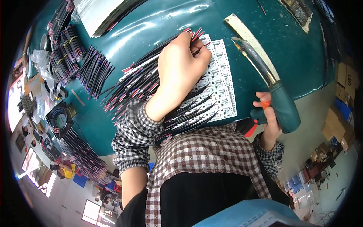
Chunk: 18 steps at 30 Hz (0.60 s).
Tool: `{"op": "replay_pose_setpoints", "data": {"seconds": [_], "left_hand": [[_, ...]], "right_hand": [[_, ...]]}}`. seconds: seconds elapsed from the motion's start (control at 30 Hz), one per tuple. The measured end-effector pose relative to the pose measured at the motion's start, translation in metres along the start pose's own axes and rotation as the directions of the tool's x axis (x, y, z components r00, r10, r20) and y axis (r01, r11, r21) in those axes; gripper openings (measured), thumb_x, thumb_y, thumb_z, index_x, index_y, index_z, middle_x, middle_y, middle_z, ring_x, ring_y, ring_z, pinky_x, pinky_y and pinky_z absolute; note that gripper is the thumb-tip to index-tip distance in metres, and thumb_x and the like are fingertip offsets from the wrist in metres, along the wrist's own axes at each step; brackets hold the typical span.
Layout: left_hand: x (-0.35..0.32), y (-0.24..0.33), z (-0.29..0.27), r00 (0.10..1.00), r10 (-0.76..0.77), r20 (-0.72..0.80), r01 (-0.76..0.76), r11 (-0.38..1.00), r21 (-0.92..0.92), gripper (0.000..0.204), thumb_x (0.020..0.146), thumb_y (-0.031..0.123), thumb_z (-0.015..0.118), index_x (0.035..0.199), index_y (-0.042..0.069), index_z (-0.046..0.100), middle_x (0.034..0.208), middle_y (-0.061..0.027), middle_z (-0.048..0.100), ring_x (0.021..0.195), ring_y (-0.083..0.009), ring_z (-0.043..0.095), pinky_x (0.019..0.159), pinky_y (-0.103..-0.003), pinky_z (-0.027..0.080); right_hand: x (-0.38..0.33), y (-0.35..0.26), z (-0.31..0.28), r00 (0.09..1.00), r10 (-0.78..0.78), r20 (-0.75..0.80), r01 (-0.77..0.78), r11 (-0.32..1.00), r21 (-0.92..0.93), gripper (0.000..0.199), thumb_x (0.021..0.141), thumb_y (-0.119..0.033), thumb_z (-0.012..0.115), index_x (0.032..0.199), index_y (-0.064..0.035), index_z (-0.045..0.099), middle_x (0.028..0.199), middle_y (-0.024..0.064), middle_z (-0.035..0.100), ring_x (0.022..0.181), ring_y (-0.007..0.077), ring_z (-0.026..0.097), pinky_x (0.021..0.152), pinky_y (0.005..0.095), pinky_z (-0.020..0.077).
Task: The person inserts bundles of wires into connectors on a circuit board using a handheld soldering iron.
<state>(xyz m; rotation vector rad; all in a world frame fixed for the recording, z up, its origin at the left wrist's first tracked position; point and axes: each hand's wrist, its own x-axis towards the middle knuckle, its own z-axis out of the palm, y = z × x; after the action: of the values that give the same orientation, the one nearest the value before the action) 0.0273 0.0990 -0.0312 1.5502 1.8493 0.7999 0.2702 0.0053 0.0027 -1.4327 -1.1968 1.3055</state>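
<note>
My left hand (180,62) is closed, its fingers pinching black wires (196,34) with red and white ends over the far edge of the boards. Beneath it lie white circuit boards (224,81) in a sheet, with many black wires (141,85) spread across their left part. More wires (196,109) reach over the near part of the boards. On the right, my right hand (270,117) is wrapped around the grip of a dark green soldering gun (284,109), a finger at its orange trigger. The gun's tip points away toward the far side, right of the boards and apart from them.
A long pale strip (254,43) lies beyond the soldering gun on the green tabletop (143,28). Bundled wires (72,43) and a loose wire pile (94,72) sit at the left. A small fan (59,119) stands near the left edge. A dirty metal tray (297,14) is at the far right.
</note>
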Motion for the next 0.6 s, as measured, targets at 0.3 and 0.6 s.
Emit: {"op": "replay_pose_setpoints", "data": {"seconds": [0.3, 0.6], "left_hand": [[0.001, -0.005, 0.000, 1.000, -0.025, 0.003, 0.025, 0.996, -0.085, 0.019, 0.076, 0.013, 0.067, 0.072, -0.003, 0.057, 0.062, -0.0171, 0.061, 0.058, -0.0357, 0.064, 0.058, -0.042, 0.050], [0.001, -0.007, -0.001, 1.000, -0.022, 0.005, 0.022, 0.994, -0.111, 0.019, 0.075, 0.011, 0.068, 0.072, -0.004, 0.056, 0.061, -0.0178, 0.059, 0.056, -0.0349, 0.062, 0.056, -0.041, 0.050]], "right_hand": [[-0.002, -0.001, 0.014, 0.998, 0.037, 0.054, -0.035, 0.999, -0.030, 0.031, 0.094, -0.020, 0.060, 0.106, 0.0079, 0.059, 0.102, 0.0194, 0.061, 0.089, 0.0242, 0.062, 0.074, 0.0338, 0.0574], [-0.004, 0.005, 0.014, 0.988, 0.111, 0.108, -0.098, 0.988, -0.119, 0.024, 0.094, -0.018, 0.060, 0.103, 0.0047, 0.059, 0.100, 0.0160, 0.058, 0.092, 0.0224, 0.060, 0.077, 0.0347, 0.0560]]}}
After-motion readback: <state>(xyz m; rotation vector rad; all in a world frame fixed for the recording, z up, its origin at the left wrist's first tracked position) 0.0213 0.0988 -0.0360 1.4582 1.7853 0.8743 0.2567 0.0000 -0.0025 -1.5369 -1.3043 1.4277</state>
